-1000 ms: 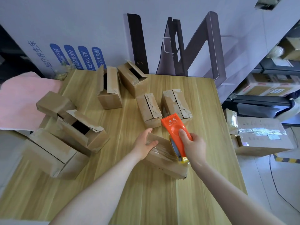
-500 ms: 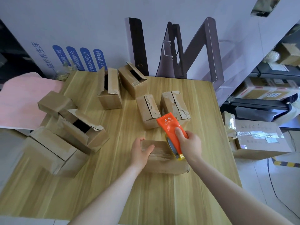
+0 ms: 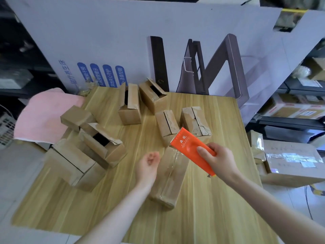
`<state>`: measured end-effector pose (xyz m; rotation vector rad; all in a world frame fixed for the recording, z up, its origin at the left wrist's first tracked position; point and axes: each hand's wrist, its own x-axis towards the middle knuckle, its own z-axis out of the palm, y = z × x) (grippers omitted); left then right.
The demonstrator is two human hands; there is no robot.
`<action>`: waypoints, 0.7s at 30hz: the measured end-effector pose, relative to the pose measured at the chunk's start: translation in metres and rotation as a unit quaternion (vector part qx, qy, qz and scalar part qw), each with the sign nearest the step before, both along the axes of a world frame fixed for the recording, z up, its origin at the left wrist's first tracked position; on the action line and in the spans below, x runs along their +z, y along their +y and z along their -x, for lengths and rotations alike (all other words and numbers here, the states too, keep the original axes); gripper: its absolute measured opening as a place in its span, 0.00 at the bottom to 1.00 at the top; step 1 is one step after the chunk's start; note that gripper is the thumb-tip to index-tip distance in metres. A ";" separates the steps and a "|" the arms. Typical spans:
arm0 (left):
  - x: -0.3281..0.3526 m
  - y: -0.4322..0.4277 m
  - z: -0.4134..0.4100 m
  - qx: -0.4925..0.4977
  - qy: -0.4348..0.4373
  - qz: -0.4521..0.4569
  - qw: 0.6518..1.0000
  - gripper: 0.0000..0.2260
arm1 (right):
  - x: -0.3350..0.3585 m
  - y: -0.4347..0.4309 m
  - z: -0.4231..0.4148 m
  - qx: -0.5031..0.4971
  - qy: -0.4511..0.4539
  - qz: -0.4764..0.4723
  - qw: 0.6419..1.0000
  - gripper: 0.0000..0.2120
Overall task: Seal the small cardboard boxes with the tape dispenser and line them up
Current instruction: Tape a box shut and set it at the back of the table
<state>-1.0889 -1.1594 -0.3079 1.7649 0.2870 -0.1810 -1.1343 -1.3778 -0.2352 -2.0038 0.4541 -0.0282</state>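
Orange tape dispenser (image 3: pixel 192 150) gripped in the right hand (image 3: pixel 219 161), thumb on top, fingers wrapped round its body. Its toothed front end hangs just above the far end of the small cardboard box (image 3: pixel 168 176), with a clear strand of tape running between them. The box lies near the middle of the wooden table (image 3: pixel 211 217), long axis running away from the person, dispenser crossing it at a slant from the right. Left hand (image 3: pixel 147 166) just beside the box's left long edge, fingers loosely curled, holding nothing, contact unclear; likely the nearer hand for steadying or sliding it.
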 end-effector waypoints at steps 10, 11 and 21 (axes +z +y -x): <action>0.079 -0.020 -0.021 -0.121 -0.011 0.111 0.986 0.06 | 0.014 0.005 0.015 0.050 0.007 0.098 0.994 0.09; 0.078 -0.020 -0.022 -0.108 -0.006 0.107 0.988 0.05 | 0.015 0.005 0.015 0.054 0.008 0.104 0.993 0.09; 0.079 -0.013 -0.042 -0.109 0.105 0.099 0.984 0.05 | 0.027 0.014 0.015 0.074 0.016 0.105 0.992 0.11</action>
